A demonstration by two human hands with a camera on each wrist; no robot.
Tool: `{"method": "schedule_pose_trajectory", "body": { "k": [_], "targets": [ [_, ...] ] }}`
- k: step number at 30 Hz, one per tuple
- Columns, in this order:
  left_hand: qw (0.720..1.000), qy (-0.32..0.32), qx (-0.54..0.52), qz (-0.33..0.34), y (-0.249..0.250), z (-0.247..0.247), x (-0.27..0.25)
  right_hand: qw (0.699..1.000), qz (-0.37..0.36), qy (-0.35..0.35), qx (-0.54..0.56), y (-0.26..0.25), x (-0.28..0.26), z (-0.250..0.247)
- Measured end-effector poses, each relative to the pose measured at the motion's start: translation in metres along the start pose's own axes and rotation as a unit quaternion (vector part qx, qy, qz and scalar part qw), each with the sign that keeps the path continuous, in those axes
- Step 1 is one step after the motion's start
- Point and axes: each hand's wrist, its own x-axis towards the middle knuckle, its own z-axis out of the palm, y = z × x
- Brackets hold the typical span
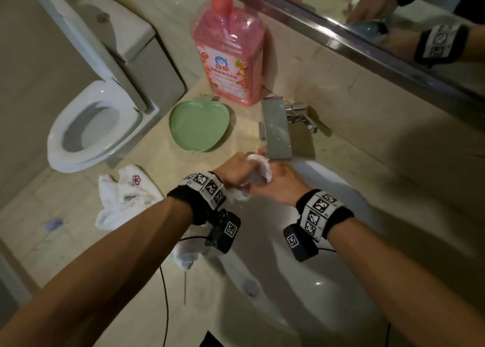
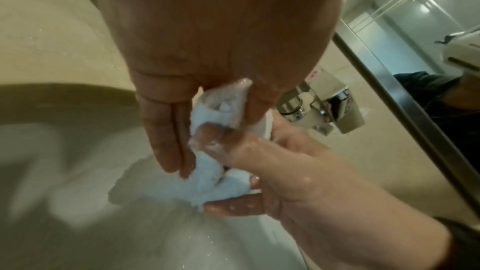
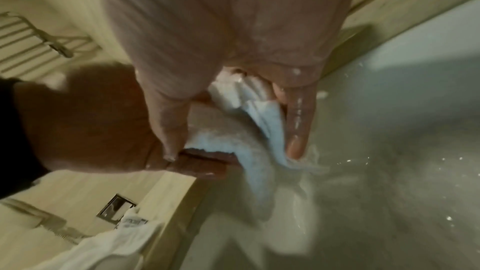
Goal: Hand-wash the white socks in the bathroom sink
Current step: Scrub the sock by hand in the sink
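Observation:
A wet, soapy white sock (image 1: 258, 171) is bunched between both hands just below the faucet spout (image 1: 277, 129), over the back of the sink (image 1: 328, 281). My left hand (image 1: 241, 165) grips its upper part, fingers and thumb curled round it. My right hand (image 1: 278, 179) grips the lower part from the right. In the left wrist view, the left hand (image 2: 207, 128) pinches the sock (image 2: 207, 174) while the right hand's fingers (image 2: 228, 141) wrap it. The right wrist view shows my right hand (image 3: 233, 130) on the sock (image 3: 249, 157). A second white sock (image 1: 186, 255) hangs over the sink's left rim.
A pink detergent pump bottle (image 1: 231, 55) and a green apple-shaped dish (image 1: 199, 126) stand on the counter behind left. A white cloth with a red flower (image 1: 126, 197) lies at the counter's left edge. The toilet (image 1: 89, 126) is further left, and a mirror (image 1: 393, 19) runs along the back right.

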Motion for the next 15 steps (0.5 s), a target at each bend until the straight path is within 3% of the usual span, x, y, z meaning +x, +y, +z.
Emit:
{"method": "schedule_pose_trajectory", "body": {
  "k": [3, 5, 7, 9, 12, 15],
  "targets": [
    [0.999, -0.034, -0.026, -0.005, -0.001, 0.005, -0.003, 0.996, 0.031, 0.036, 0.071, 0.006, 0.003, -0.001],
    [0.996, -0.034, 0.067, 0.051, -0.005, 0.0, -0.001, 0.986, 0.084, 0.05, 0.133, 0.011, 0.004, -0.007],
    [0.98, 0.008, 0.182, 0.082, -0.012, -0.006, 0.003, 0.978, 0.112, 0.058, 0.168, 0.018, 0.002, -0.016],
    [0.966, 0.003, 0.233, 0.107, -0.015, -0.007, 0.008, 0.968, 0.107, 0.049, 0.22, 0.021, -0.002, -0.025],
    [0.957, -0.055, 0.263, 0.113, -0.015, 0.002, 0.021, 0.957, 0.103, 0.028, 0.271, 0.028, -0.009, -0.036],
    [0.92, 0.007, 0.377, 0.106, -0.014, 0.015, 0.03, 0.961, 0.074, 0.035, 0.264, 0.033, -0.017, -0.043]
  ]
}}
